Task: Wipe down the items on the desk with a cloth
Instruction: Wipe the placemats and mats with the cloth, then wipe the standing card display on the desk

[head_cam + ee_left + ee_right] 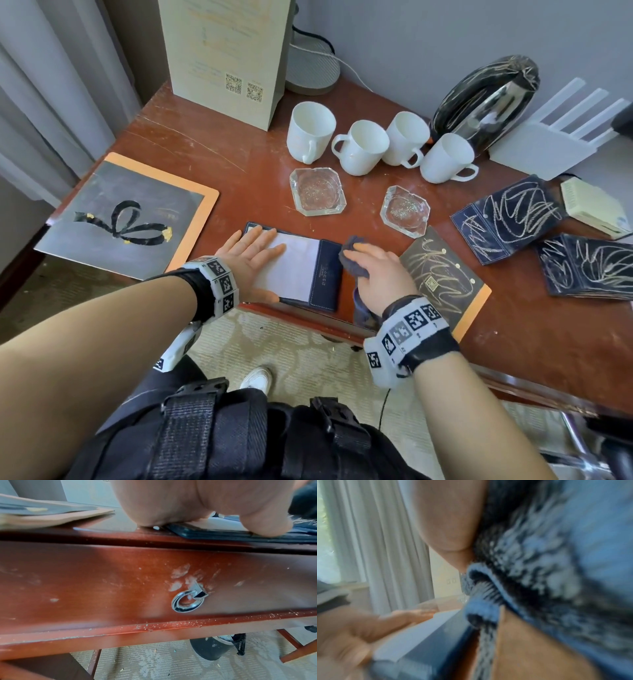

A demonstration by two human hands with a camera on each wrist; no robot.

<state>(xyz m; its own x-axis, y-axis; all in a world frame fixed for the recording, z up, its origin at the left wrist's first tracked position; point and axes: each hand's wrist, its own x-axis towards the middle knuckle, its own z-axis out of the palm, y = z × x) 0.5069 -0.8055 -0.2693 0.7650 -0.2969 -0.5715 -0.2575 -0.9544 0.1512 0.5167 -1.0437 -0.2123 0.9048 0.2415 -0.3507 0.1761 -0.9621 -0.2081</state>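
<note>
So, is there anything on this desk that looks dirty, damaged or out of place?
Yes. Scribble marks cover the kettle, the dark folders at the right and the card beside the right hand. Both ashtrays hold gritty residue. The drawer front has pale scuffs around its ring pull.

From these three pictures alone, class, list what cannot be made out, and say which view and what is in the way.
- Cloth weave: right wrist view, motion blur.
- Printing on the notepad holder: head view, too small.
- Part of the notepad: head view, covered by the left hand.
- Right hand palm: head view, faces down on the cloth.
- Router: head view, cut by the right edge.
</note>
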